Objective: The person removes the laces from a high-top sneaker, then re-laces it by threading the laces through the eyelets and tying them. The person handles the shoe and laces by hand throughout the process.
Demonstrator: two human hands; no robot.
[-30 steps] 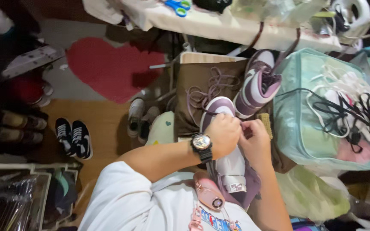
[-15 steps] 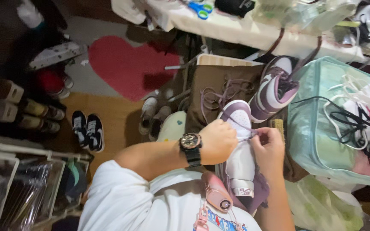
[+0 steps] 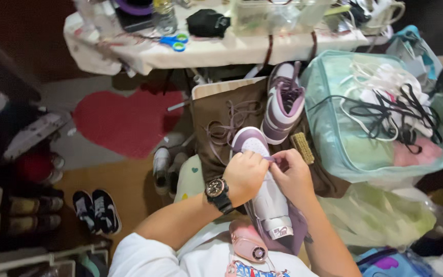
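A purple and white sneaker (image 3: 266, 202) lies in my lap, its toe (image 3: 249, 139) pointing away from me. My left hand (image 3: 244, 174), with a dark watch (image 3: 217, 191) on the wrist, rests on the shoe's upper and pinches a purple lace (image 3: 274, 160). My right hand (image 3: 294, 177) meets it from the right and holds the same lace over the shoe. The matching second sneaker (image 3: 282, 105) lies farther off on a brown cloth (image 3: 208, 110), next to a loose purple lace (image 3: 227, 128).
A small bristle brush (image 3: 302, 147) lies right of the shoe. A pale green clear bag (image 3: 365, 149) holds tangled black and white laces. A white-covered table (image 3: 221, 48) carries blue scissors (image 3: 175, 42). A red heart rug (image 3: 124, 120) and dark shoes (image 3: 97, 210) lie left.
The view has shifted so the scene sits lower and more to the right. Both hands stay together on the sneaker, working the lace with small finger movements.
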